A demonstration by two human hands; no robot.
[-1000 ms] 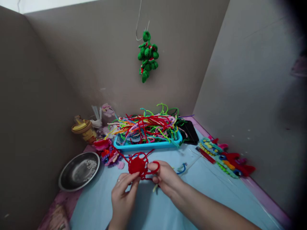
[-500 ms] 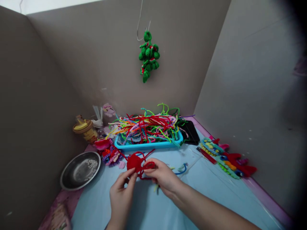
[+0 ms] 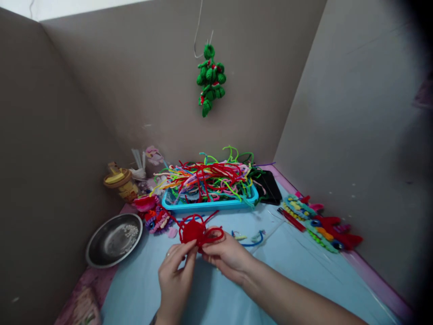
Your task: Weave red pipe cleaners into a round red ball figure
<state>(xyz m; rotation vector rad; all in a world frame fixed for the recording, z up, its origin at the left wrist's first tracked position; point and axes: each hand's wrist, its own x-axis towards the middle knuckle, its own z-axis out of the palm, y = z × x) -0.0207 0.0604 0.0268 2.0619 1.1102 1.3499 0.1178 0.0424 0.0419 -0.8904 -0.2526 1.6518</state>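
Left hand: The left hand point(image 3: 175, 267), with a ring on one finger, pinched the lower edge of a round red fuzzy-yarn piece point(image 3: 192, 230) between thumb and fingertips.
Right hand: The right hand point(image 3: 230, 256) was closed on the same piece's lower right side, with a loose red loop point(image 3: 216, 234) standing just above its thumb.
Red piece: It sat between the fingertips of both hands, its solid round middle ringed by thin loops, strands reaching away from the hands.
Tray: Straight beyond the hands stood a bright blue plastic rectangular tray point(image 3: 209, 207), heaped with multicoloured fuzzy strands point(image 3: 209, 177).
Left of the hands: A round shiny metal bowl point(image 3: 107, 246) held small whitish bits; farther off were a yellow-and-brown lidded cup point(image 3: 124, 184) and a red, purple and pink yarn piece point(image 3: 157, 220).
Right of the hands: Short blue cords point(image 3: 253, 244) lay near the right hand; farther right were a slim red-handled tool point(image 3: 293, 221) and colourful yarn figures point(image 3: 324, 230).
Above and beyond the hands: A green yarn ornament point(image 3: 210, 81) with red-and-white touches hung from a thin metal wire point(image 3: 195, 40).
Beneath the hands: A pale blue sheet point(image 3: 135, 289) covered the surface.
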